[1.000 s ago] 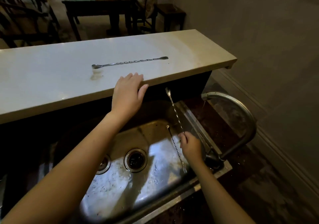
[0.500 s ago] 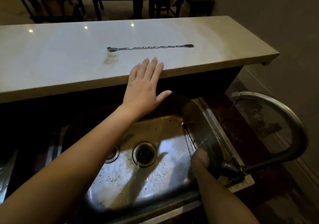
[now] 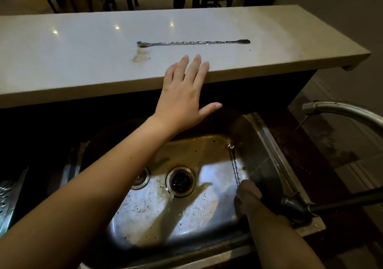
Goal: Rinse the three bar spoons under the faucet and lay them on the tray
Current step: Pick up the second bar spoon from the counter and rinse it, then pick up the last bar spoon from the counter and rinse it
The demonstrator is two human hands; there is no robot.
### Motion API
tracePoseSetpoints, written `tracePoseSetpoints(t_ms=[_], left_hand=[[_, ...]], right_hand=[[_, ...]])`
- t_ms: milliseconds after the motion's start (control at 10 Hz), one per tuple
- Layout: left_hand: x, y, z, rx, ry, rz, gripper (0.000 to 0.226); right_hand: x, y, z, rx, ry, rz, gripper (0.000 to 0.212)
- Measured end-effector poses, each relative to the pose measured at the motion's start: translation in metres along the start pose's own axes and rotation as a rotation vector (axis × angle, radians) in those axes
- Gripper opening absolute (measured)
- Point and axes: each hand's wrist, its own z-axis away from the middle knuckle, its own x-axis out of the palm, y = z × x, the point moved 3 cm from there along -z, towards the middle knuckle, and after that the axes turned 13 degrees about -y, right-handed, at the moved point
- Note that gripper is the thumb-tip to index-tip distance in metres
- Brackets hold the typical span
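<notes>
1. Bar spoon on the table (image 3: 193, 43): lies flat on the pale table (image 3: 62, 46), just beyond my left fingertips, bowl end toward the left, flat end toward the right. Not touched.
2. Spoon in the sink (image 3: 234, 164): twisted stem runs away from my right hand along the basin floor, far end near the back right corner. Whether one stem or two, I cannot tell.
3. My left hand (image 3: 184, 94): fingers spread flat, palm down, holding nothing; fingertips over the table's near edge.
4. My right hand (image 3: 247, 196): low in the sink (image 3: 145, 217), in shadow, curled at the near end of that stem; the grip itself I cannot tell.
5. Drain (image 3: 180, 181): left of my right hand.
6. Faucet (image 3: 342, 111): arches over to the right of my right hand.
7. Perforated metal piece (image 3: 7, 196): far left of my left forearm.
</notes>
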Motion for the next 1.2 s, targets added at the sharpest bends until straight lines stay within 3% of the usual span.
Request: tracePoseSetpoints(t_ms=[100,200,300,400,500,600,800,900,1100,1200], left_hand=[[-0.004,0.000,0.001,0.004,-0.041,-0.004,0.090],[-0.008,0.003,0.001,0.011,-0.104,-0.007,0.095],[-0.014,0.003,0.002,0.014,-0.149,-0.004,0.097],[-0.020,0.002,0.002,0.036,-0.199,0.043,0.095],[-0.028,-0.004,0.000,0.052,-0.246,0.114,0.091],[-0.033,-0.014,0.000,0.071,-0.265,0.155,0.088],[-0.033,-0.018,0.000,0.098,-0.289,0.192,0.091],[-0.032,-0.019,-0.001,0.104,-0.294,0.199,0.092],[-0.027,-0.023,-0.003,0.118,-0.295,0.224,0.092],[-0.024,-0.024,-0.004,0.126,-0.274,0.223,0.092]], right_hand=[[-0.011,-0.009,-0.022,-0.095,-0.076,0.498,0.040],[-0.024,-0.019,-0.006,-0.075,-0.058,0.586,0.039],[-0.047,-0.050,0.036,-0.172,-0.039,0.715,0.043],[-0.077,-0.081,0.087,-0.280,0.057,0.719,0.044],[-0.113,-0.113,0.148,-0.405,0.256,0.722,0.044],[-0.144,-0.145,0.197,-0.542,0.419,0.637,0.030],[-0.175,-0.231,0.219,-0.701,0.632,0.694,0.025],[-0.177,-0.259,0.199,-0.735,0.692,0.816,0.032],[-0.182,-0.290,0.178,-0.740,0.778,1.048,0.024],[-0.189,-0.293,0.182,-0.718,0.639,1.170,0.009]])
